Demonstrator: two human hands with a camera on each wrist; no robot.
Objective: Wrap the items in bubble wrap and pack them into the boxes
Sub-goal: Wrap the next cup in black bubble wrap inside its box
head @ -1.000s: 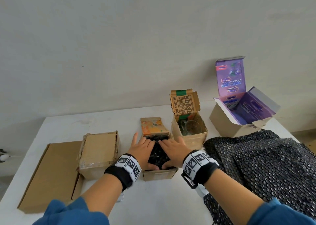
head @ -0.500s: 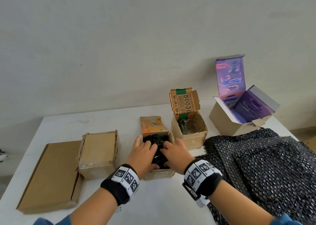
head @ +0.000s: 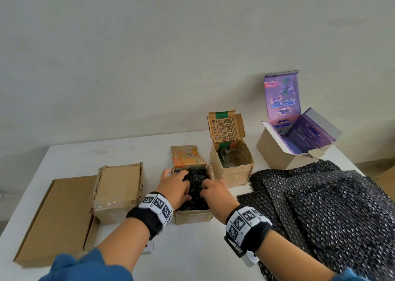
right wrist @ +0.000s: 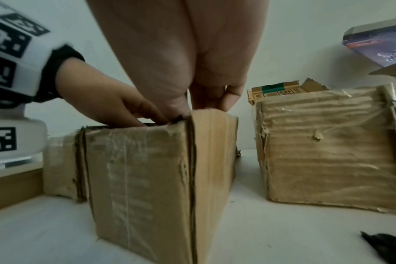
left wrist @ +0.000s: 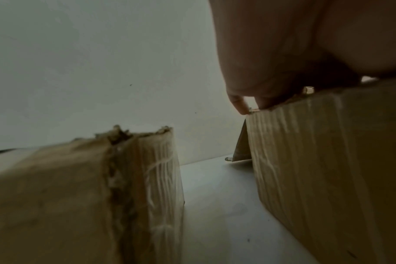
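Two hands reach forward from the desk's [head: 192, 250] near edge into the small open box [head: 193, 216] at its middle. The left hand [head: 174, 187] lies palm down on the left part of the black bubble-wrapped bundle [head: 195, 187] that fills the box, fingers bent over its top, little finger at the box's left rim. The right hand [head: 215, 192] presses on the bundle's right part, fingers curled down into the wrap beside the right wall. Whether either grip truly clasps the bundle or only pushes on it, I cannot tell.

Toward the far edge, a second open box [head: 232, 171] just right of the first holds a glass [head: 236, 157]. At the far right corner a purple-lined box [head: 277, 152] stands open. Loose black bubble wrap [head: 320, 206] covers the desk's right side. Left of the hands sits a closed box [head: 118, 191], with a flat carton [head: 55, 216] beyond it by the left edge.
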